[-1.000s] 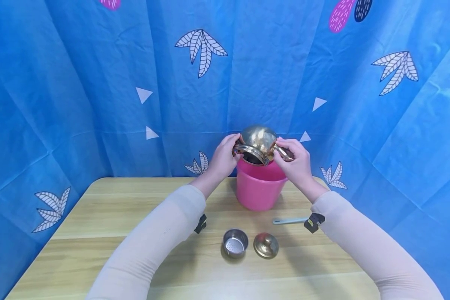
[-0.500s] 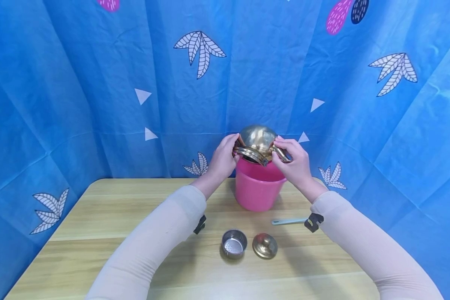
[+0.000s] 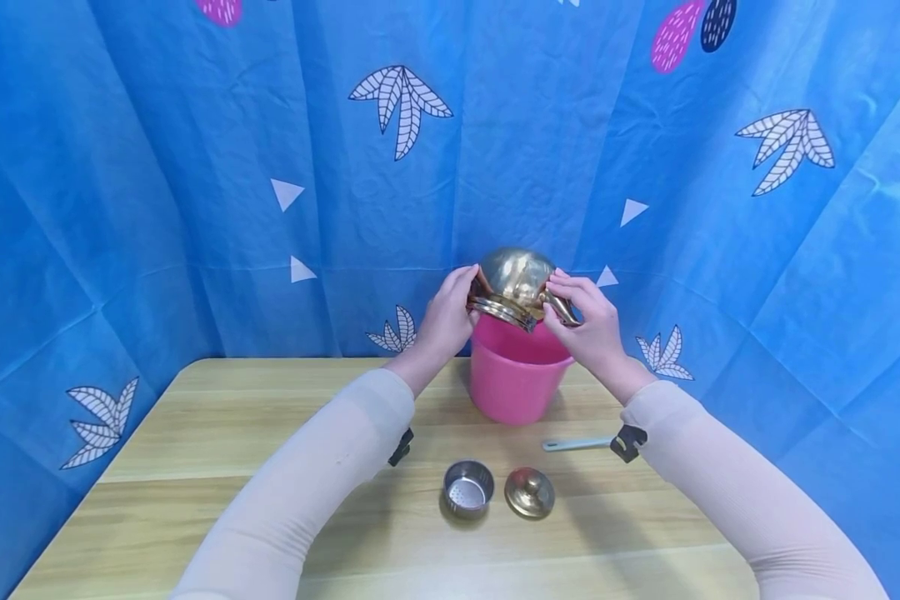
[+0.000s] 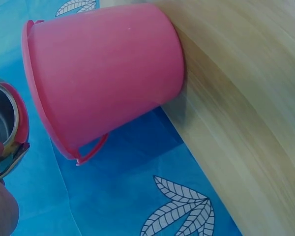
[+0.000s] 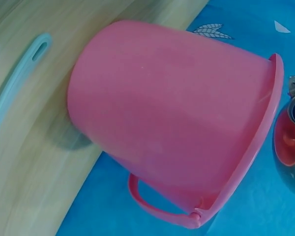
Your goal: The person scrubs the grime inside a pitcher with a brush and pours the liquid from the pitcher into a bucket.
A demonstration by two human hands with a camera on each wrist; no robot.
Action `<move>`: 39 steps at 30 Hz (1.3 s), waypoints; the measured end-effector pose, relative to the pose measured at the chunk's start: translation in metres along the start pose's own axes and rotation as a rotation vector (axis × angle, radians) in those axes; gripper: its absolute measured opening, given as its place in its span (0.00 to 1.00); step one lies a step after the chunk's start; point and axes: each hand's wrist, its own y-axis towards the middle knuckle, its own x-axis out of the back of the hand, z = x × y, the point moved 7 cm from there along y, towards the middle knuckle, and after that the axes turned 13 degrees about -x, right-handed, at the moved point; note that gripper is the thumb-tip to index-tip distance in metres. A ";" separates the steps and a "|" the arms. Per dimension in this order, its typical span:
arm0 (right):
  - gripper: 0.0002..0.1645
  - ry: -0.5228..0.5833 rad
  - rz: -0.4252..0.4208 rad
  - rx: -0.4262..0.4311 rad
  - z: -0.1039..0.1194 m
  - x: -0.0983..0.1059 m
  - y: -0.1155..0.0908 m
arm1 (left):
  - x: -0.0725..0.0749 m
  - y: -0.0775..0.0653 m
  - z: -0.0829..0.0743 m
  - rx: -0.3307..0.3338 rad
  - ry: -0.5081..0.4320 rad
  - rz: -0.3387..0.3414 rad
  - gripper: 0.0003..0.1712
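Observation:
A shiny gold-coloured metal teapot (image 3: 519, 275) is tipped mouth down over the pink bucket (image 3: 516, 390). Its rounded base faces up, and in the head view the rim shows nearly edge-on. My left hand (image 3: 450, 307) grips its left side by the rim, thumb below and fingers above. On the other side, my right hand (image 3: 588, 321) pinches the tapering gold piece that sticks out from the body. The left wrist view catches the inside of the teapot's mouth (image 4: 1, 115) and part of my thumb. In the right wrist view only part of the teapot (image 5: 290, 142) shows, reflecting pink.
On the wooden table (image 3: 270, 425), a perforated metal strainer cup (image 3: 467, 510) and the gold knobbed lid (image 3: 529, 493) lie in front of the bucket. A pale blue handle (image 3: 576, 444) lies to the right, partly hidden by my right arm. Blue patterned curtain (image 3: 525, 167) hangs behind.
The teapot has tipped further over: its dark opening showed earlier, and now only the rim's edge faces the head camera. Both hands keep their hold, nearly in place.

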 end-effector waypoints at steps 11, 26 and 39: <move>0.22 -0.010 -0.009 0.054 0.003 -0.001 0.000 | -0.004 -0.003 0.002 0.011 0.016 -0.008 0.45; 0.24 -0.047 0.021 0.120 0.005 -0.001 -0.003 | -0.014 -0.005 0.006 0.035 -0.004 -0.005 0.48; 0.25 -0.103 0.047 0.153 0.008 -0.002 -0.004 | -0.018 -0.007 0.007 0.031 0.009 -0.032 0.47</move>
